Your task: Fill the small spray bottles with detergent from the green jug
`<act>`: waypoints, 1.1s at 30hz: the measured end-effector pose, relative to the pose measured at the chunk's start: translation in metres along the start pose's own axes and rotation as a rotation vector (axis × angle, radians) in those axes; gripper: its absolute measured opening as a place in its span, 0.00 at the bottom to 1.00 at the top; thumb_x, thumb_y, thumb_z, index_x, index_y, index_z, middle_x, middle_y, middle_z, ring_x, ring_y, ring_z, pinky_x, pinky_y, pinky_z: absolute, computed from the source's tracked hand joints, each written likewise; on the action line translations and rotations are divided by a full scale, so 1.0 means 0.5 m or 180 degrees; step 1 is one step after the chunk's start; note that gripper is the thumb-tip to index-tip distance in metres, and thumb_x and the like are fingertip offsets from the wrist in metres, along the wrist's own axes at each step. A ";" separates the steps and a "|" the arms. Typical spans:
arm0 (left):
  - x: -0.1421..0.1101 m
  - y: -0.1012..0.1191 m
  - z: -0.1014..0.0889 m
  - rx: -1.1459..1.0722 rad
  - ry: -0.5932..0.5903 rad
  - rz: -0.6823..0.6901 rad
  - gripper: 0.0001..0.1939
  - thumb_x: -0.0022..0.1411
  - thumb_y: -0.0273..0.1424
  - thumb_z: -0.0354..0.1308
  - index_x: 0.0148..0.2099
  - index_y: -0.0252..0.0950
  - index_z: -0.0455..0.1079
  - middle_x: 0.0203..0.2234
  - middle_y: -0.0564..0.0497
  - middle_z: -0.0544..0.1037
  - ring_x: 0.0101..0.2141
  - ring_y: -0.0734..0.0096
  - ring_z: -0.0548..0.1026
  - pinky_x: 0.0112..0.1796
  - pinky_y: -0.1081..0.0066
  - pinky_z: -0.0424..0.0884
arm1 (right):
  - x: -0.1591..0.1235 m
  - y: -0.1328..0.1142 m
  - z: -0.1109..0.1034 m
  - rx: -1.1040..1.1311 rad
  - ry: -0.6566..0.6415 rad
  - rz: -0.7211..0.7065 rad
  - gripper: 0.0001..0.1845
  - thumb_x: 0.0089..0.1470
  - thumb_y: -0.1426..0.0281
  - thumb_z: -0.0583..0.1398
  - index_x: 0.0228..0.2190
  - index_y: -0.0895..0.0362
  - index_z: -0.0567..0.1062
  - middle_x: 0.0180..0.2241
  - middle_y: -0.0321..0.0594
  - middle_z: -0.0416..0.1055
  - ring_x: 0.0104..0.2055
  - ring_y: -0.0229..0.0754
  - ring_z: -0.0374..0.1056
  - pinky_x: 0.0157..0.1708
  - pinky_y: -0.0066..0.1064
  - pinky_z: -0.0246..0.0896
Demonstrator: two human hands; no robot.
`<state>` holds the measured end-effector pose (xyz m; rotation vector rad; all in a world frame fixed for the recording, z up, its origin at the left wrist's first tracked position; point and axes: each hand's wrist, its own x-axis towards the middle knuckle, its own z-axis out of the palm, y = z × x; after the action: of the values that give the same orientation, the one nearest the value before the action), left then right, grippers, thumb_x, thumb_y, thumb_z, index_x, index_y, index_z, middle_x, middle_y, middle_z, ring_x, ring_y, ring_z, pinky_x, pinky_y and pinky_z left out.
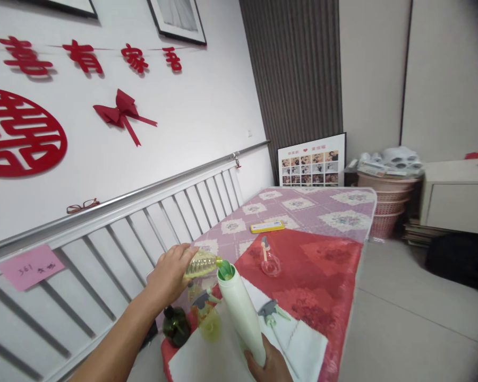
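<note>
My left hand [170, 277] is closed round a clear plastic bottle of yellow liquid [202, 263], tipped on its side with its mouth over a green funnel [225, 271]. The funnel sits in the top of a tall pale green bottle [241, 314], which leans toward me. My right hand [267, 367] grips that bottle near its base at the bottom of the view. Both bottles hang over a table with a red cloth [322, 276].
A dark green bottle [176, 324], a yellow spray bottle [207, 318], a loose spray head [271, 310] and white cloths [302, 339] lie near me. A clear spray bottle [269, 260] and yellow box [267, 227] lie farther on. White railing [103, 249] left; pink baskets [384, 204] beyond.
</note>
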<state>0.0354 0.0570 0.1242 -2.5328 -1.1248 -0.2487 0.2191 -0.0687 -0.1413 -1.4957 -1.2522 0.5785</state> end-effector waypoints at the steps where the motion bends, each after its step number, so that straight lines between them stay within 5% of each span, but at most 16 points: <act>1: 0.000 0.000 -0.001 0.0003 -0.0001 -0.0002 0.37 0.53 0.26 0.62 0.63 0.45 0.53 0.59 0.45 0.62 0.57 0.53 0.61 0.51 0.56 0.62 | 0.000 0.001 0.000 0.0008 0.0025 -0.0003 0.20 0.48 0.66 0.58 0.43 0.58 0.76 0.37 0.45 0.80 0.38 0.50 0.76 0.40 0.34 0.70; 33: 0.001 0.000 0.000 0.0063 0.0029 0.0007 0.38 0.52 0.26 0.62 0.63 0.46 0.53 0.59 0.46 0.62 0.57 0.54 0.61 0.51 0.56 0.63 | -0.001 -0.007 -0.002 0.0036 0.0061 0.0055 0.21 0.47 0.62 0.59 0.42 0.57 0.77 0.36 0.44 0.80 0.38 0.50 0.76 0.40 0.33 0.70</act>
<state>0.0360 0.0572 0.1246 -2.5130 -1.1156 -0.2470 0.2182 -0.0700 -0.1380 -1.5006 -1.2204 0.5804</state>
